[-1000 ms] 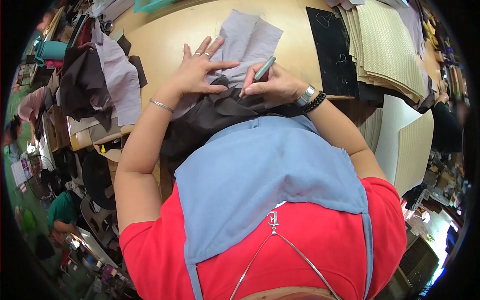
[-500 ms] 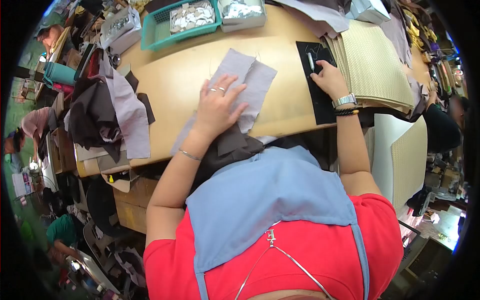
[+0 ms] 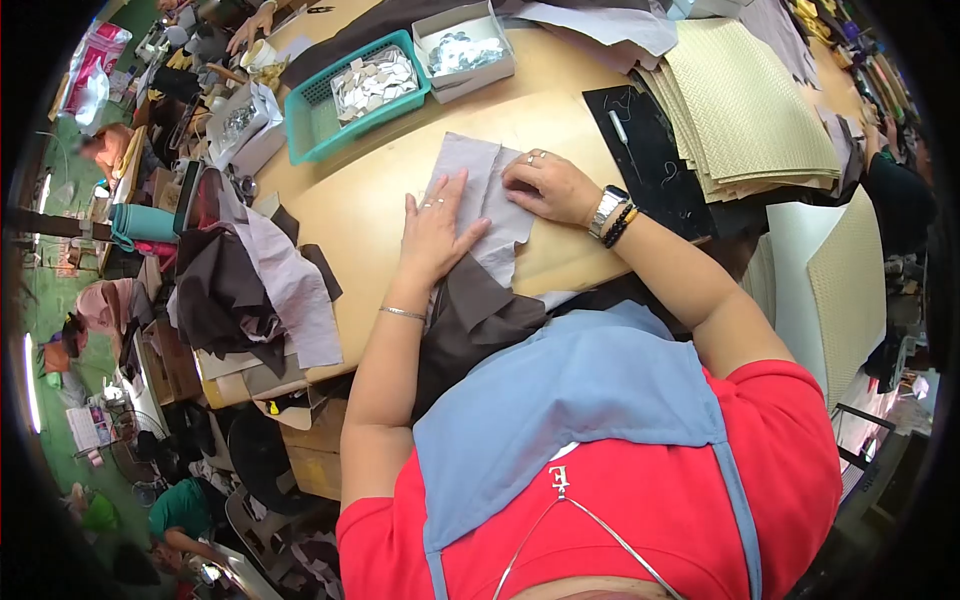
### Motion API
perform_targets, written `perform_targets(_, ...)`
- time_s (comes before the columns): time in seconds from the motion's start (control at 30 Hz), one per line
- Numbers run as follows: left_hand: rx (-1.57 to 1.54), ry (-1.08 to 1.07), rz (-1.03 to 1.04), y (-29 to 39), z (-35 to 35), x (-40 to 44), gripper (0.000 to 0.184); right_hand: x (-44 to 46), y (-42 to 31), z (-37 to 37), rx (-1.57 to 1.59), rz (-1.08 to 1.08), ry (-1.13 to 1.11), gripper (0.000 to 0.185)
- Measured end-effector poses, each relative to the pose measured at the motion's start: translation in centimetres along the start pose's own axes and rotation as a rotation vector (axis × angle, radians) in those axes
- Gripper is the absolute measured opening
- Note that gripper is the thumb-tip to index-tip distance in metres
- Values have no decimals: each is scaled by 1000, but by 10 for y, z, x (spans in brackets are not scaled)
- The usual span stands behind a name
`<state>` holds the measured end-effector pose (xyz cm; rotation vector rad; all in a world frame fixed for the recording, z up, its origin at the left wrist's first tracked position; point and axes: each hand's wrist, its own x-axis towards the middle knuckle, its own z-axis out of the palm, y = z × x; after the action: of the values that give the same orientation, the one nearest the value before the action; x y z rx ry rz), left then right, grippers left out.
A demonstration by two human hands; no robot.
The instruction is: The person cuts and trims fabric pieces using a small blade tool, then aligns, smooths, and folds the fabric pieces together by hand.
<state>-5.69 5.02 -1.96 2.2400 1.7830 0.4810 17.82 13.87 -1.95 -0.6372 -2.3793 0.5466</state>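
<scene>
A light grey-lilac fabric piece (image 3: 465, 158) with a seam or fold down its middle lies on the table in front of me. My left hand (image 3: 435, 232) rests flat on its left part, fingers spread. At the right part of the fabric, my right hand (image 3: 553, 188) has its fingers bent and pinched together on the cloth; the fingertips are partly hidden. Dark brown fabric (image 3: 480, 305) joins the lower end and hangs over the table edge towards my lap. A small white-handled tool with a thin shaft (image 3: 617, 126) lies on a black mat (image 3: 680, 205), apart from my right hand.
Behind the fabric stand a teal basket (image 3: 305, 150) with small pale pieces and a white box (image 3: 465, 75) of shiny parts. Textured cream sheets (image 3: 745, 110) are stacked right. A brown and lilac fabric heap (image 3: 235, 280) lies left. Other people work around the room.
My right hand has left the white-handled tool on the black mat and moved left onto the fabric. My left hand stays flat on the cloth. The view has shifted.
</scene>
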Motion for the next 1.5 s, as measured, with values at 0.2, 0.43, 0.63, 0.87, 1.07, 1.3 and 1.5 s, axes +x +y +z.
perform_targets(0.2, 72, -41, 68, 5, -7, -3, 83, 0, -4, -1, -97, -41, -8, 29)
perform_targets(0.43, 87, -49, 81, 4, -6, -3, 80, -1, -3, 1, -142, -62, -23, 33)
perform_targets(0.63, 104, -58, 87, 9, -10, -3, 78, 0, -7, 0, -124, -4, -7, 30)
perform_targets(0.87, 116, -18, 97, 5, -4, -2, 79, 0, -6, 3, -168, -11, -13, 26)
perform_targets(1.07, 172, 12, 149, 10, -5, 3, 84, 2, -6, 3, -197, -17, -33, 27)
perform_targets(1.3, 149, 17, 114, 11, -2, 12, 87, 3, -7, 4, -214, -13, -18, 33)
perform_targets(1.5, 142, 26, 99, 7, 4, 11, 84, 2, -6, 4, -236, -11, -33, 34)
